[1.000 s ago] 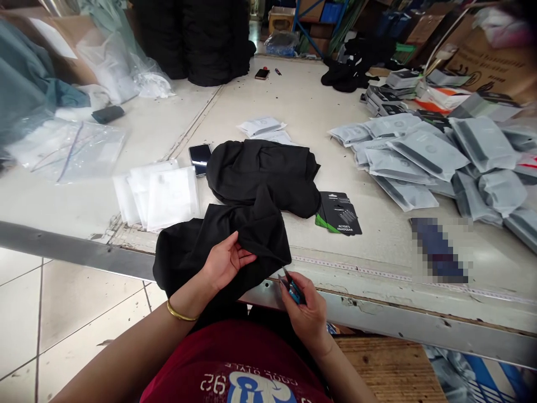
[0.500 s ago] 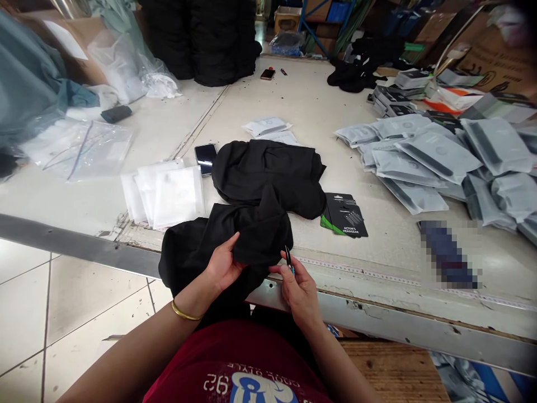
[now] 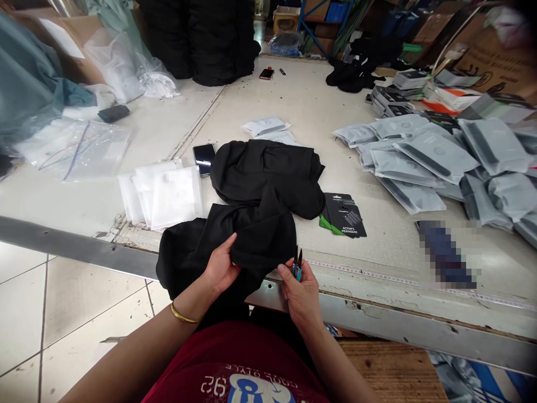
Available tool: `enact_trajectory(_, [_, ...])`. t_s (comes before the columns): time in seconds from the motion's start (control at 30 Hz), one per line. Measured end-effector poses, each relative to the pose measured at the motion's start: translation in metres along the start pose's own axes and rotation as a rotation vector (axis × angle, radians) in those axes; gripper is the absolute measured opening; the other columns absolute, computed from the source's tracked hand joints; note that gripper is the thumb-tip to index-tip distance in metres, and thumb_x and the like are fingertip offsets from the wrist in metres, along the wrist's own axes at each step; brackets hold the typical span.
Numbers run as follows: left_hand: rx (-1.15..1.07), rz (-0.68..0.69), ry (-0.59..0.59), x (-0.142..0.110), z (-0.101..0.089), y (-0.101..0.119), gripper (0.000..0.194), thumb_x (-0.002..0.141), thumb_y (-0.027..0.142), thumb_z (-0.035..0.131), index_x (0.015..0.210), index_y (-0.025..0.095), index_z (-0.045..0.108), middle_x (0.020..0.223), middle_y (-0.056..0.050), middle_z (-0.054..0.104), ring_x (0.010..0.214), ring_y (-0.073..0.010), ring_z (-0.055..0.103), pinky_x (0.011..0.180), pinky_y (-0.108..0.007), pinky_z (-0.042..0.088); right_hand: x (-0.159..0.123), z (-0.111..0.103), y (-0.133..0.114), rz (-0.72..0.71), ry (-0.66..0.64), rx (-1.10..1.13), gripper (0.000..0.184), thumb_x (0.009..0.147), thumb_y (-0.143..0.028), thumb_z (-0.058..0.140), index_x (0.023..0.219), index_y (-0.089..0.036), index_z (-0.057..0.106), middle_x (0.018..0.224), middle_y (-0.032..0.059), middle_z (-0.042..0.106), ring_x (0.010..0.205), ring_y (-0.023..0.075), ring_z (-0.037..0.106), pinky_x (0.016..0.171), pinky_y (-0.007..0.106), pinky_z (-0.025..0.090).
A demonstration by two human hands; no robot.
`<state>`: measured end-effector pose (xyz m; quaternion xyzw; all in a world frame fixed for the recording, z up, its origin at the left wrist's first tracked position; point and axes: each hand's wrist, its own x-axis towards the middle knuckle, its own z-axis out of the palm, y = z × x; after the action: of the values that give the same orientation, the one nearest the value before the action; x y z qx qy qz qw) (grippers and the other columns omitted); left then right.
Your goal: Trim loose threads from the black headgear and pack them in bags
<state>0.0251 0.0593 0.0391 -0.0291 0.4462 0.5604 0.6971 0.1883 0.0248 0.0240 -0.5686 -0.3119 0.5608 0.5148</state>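
A black cloth piece [image 3: 188, 240] lies bunched over the table's front edge. My left hand [image 3: 221, 268] is closed on its near side, thumb on top and the other fingers partly hidden beneath. In my right hand [image 3: 301, 291] is a pair of thread snips [image 3: 297, 266] with blue on the handles, its dark blades pointing up and slightly apart. The right hand is at the cloth's right edge; whether its fingers also pinch the cloth I cannot make out. Just beyond lies a stack of folded black cloth [image 3: 268, 168].
White plastic bags [image 3: 174, 196] and a phone [image 3: 204, 158] lie to the left. Black printed cards [image 3: 346, 215] are right of the stack. Many filled pouches [image 3: 419, 151] heap up at the right. A measuring tape [image 3: 369, 272] runs along the front edge.
My right hand has shifted a little to the right with the snips, whose blades now show more clearly apart. The cloth's right edge has stretched slightly rightward. My left hand has barely moved.
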Motion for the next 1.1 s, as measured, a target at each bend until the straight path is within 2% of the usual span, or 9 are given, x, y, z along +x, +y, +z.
enact_trajectory(0.07, [0.003,0.008,0.017,0.001,0.000,0.000,0.024,0.087,0.024,0.054,0.095,0.006,0.067,0.104,-0.013,0.069,0.097,-0.0223,0.064,0.087,-0.031,0.054,0.000,0.000,-0.001,0.092,-0.006,0.058,0.036,0.063,-0.041,0.076,0.079,-0.020,0.051,0.052,-0.0106,0.041,0.036,0.0027,0.030,0.033,0.016,0.026])
enact_trajectory(0.13, [0.008,0.007,0.029,0.001,0.000,-0.001,0.023,0.086,0.024,0.054,0.094,0.007,0.067,0.103,-0.013,0.069,0.096,-0.0223,0.065,0.085,-0.031,0.055,-0.001,0.000,-0.002,0.126,-0.001,0.094,0.038,0.061,-0.040,0.078,0.080,-0.021,0.050,0.054,-0.0106,0.042,0.036,0.0022,0.030,0.032,0.016,0.026])
enact_trajectory(0.33, [0.023,0.023,0.025,0.003,-0.002,-0.003,0.021,0.085,0.024,0.056,0.093,0.008,0.067,0.102,-0.012,0.069,0.094,-0.0219,0.066,0.082,-0.031,0.056,-0.004,-0.002,-0.005,0.118,0.000,0.124,0.037,0.061,-0.038,0.078,0.081,-0.021,0.051,0.054,-0.0107,0.044,0.034,0.0016,0.030,0.031,0.016,0.026])
enact_trajectory(0.57, [0.021,0.053,0.077,0.002,0.000,-0.003,0.017,0.085,0.020,0.055,0.090,0.009,0.068,0.088,-0.008,0.072,0.077,-0.0167,0.068,0.072,-0.026,0.058,-0.007,-0.007,-0.006,0.100,-0.009,0.140,0.036,0.063,-0.037,0.077,0.082,-0.021,0.051,0.053,-0.0108,0.045,0.034,0.0016,0.030,0.032,0.016,0.026])
enact_trajectory(0.7, [0.024,0.052,0.083,0.003,0.002,-0.003,0.017,0.086,0.019,0.055,0.089,0.008,0.067,0.090,-0.009,0.071,0.077,-0.0159,0.067,0.073,-0.025,0.057,-0.008,-0.006,-0.007,0.104,-0.016,0.165,0.036,0.063,-0.035,0.077,0.083,-0.021,0.051,0.059,-0.0097,0.049,0.034,0.0007,0.031,0.032,0.015,0.026])
enact_trajectory(0.8, [0.028,0.053,-0.002,-0.002,0.004,0.000,0.021,0.089,0.025,0.050,0.088,0.011,0.066,0.086,-0.006,0.070,0.072,-0.0137,0.065,0.067,-0.023,0.056,-0.009,-0.005,-0.011,0.114,-0.002,0.171,0.037,0.062,-0.036,0.077,0.083,-0.021,0.051,0.059,-0.0097,0.050,0.033,0.0006,0.030,0.031,0.016,0.026])
enact_trajectory(0.93, [0.150,-0.024,-0.165,-0.020,0.000,0.003,0.037,0.087,0.048,0.049,0.080,0.015,0.062,0.068,-0.001,0.062,0.053,-0.0099,0.056,0.046,-0.020,0.047,-0.012,-0.003,-0.017,0.122,0.023,0.188,0.038,0.061,-0.037,0.078,0.083,-0.021,0.051,0.058,-0.0105,0.049,0.031,0.0009,0.031,0.030,0.016,0.026])
enact_trajectory(1.03, [0.346,-0.067,-0.229,-0.038,-0.009,0.001,0.044,0.077,0.058,0.058,0.071,0.015,0.058,0.054,0.002,0.052,0.043,-0.0077,0.046,0.042,-0.019,0.041,-0.013,-0.001,-0.019,0.124,0.021,0.203,0.037,0.063,-0.036,0.077,0.083,-0.021,0.051,0.054,-0.0119,0.046,0.031,0.0014,0.032,0.031,0.016,0.027])
enact_trajectory(1.1, [0.578,-0.085,-0.289,-0.048,-0.014,-0.003,0.042,0.071,0.055,0.066,0.071,0.014,0.059,0.054,0.002,0.053,0.044,-0.0077,0.047,0.044,-0.019,0.041,-0.013,0.001,-0.019,0.120,0.008,0.207,0.036,0.064,-0.036,0.077,0.083,-0.022,0.050,0.052,-0.0125,0.044,0.031,0.0016,0.032,0.031,0.016,0.027])
